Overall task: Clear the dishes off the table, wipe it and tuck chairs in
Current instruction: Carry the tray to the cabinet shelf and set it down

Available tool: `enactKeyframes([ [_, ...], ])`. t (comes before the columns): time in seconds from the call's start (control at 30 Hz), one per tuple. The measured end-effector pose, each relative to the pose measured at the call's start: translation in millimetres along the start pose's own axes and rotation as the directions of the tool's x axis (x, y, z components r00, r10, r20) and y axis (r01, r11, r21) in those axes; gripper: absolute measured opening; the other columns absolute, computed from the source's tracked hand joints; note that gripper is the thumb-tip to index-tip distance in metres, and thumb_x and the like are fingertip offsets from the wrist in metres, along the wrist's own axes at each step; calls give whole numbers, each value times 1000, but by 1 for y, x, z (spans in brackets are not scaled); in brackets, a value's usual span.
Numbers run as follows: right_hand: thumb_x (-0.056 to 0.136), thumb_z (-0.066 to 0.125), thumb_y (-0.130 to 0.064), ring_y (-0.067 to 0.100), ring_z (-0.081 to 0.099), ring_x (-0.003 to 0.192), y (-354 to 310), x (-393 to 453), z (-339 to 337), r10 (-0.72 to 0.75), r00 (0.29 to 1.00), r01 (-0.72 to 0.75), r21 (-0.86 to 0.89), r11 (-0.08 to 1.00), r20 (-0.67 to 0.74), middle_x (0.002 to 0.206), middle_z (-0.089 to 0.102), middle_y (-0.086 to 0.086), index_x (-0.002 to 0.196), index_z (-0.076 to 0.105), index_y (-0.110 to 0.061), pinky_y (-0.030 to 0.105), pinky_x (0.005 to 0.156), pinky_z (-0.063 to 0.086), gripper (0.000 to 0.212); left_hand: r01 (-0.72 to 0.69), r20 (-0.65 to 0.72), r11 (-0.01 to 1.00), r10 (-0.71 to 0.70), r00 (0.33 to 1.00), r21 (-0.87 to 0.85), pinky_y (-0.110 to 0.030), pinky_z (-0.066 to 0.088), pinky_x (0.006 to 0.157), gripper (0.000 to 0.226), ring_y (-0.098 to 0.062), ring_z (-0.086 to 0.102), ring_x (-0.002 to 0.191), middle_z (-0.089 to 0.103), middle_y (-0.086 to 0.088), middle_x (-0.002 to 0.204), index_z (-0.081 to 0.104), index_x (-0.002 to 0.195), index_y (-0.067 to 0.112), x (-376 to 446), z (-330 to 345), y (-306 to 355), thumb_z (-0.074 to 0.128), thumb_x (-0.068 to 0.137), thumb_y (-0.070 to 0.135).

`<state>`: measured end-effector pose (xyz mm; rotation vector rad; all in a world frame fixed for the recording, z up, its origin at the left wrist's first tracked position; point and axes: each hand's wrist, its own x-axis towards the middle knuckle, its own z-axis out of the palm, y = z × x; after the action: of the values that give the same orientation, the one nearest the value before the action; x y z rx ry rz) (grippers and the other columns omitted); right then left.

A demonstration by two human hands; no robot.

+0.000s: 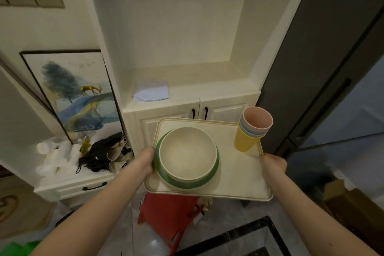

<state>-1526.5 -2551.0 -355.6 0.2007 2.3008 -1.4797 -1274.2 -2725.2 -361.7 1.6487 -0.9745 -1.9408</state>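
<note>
Dishes on cream tray I carry: cream bowl nested in green bowl, stacked cups far right corner. Left hand, right hand grip tray edges. Ahead: cream cabinet, paper on its shelf. Red stool below, tiled floor.

On the tray, stacked bowls sit left and stacked cups far right, cabinet behind.

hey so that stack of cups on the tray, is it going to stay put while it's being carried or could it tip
The stack of cups could tip: it is tall and narrow, already leaning, and sits near the corner of the tray. It looks like light plastic, so it probably slides easily. The nested bowls sit low and wide, likely steadier.
</note>
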Motion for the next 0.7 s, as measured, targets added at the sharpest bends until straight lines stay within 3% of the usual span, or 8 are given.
enactKeyframes([
  [0.1,85,51,-1,26,48,80,-20,14,20,-42,999,42,1,999,-3,77,52,12,95,65,4,36,73,43,18,5,8,1000,-5,1000,1,-28,53,48,25,-25,59,67,62,-12,77,62,87,4,24,8,30,40,97,11],
  [0.2,85,53,-3,26,50,84,-40,31,37,-20,1000,20,17,1000,2,80,54,10,94,63,-3,34,75,44,13,9,36,1000,-9,999,-8,-26,52,44,25,-23,58,67,62,-11,76,60,81,7,41,20,53,41,97,11],
  [0.3,85,53,-1,26,51,82,-60,55,54,16,1000,-17,34,999,25,66,47,5,83,59,-4,32,72,41,6,-1,37,1000,2,999,-27,-22,49,37,28,-22,57,66,65,-10,65,59,77,7,59,35,73,39,97,10],
  [0.4,84,54,-2,26,51,81,-79,85,71,20,999,-21,22,1000,41,65,47,4,67,55,-7,30,71,39,17,-4,28,999,5,1000,-51,-22,48,35,30,-23,56,64,65,-8,56,59,76,7,76,53,92,38,97,10],
  [0.47,85,54,-5,25,52,85,-92,101,81,35,997,-36,8,999,65,68,47,3,83,60,-7,30,72,39,7,-5,12,999,6,1000,-42,-24,49,39,31,-22,56,63,63,-9,64,58,75,7,85,63,101,37,97,11],
  [0.53,86,56,-7,28,55,93,-106,126,94,51,994,-53,14,999,94,78,53,7,106,62,-2,32,76,43,21,-3,-5,999,3,1000,-49,-23,48,39,32,-23,55,62,63,-7,53,57,73,7,100,76,110,37,97,12],
  [0.6,86,58,-7,31,57,105,-120,146,104,60,991,-63,18,998,121,99,60,13,114,59,-1,36,84,47,29,-2,-14,997,1,1000,-72,-21,46,34,32,-23,55,62,62,-5,46,58,73,7,111,88,119,38,96,12],
  [0.7,86,59,-8,31,56,111,-144,175,120,61,986,-60,-11,998,157,118,60,16,119,58,-2,36,86,46,33,18,-49,995,-23,999,-95,-24,48,39,33,-23,56,62,63,-7,62,58,71,8,130,109,130,36,96,11],
])
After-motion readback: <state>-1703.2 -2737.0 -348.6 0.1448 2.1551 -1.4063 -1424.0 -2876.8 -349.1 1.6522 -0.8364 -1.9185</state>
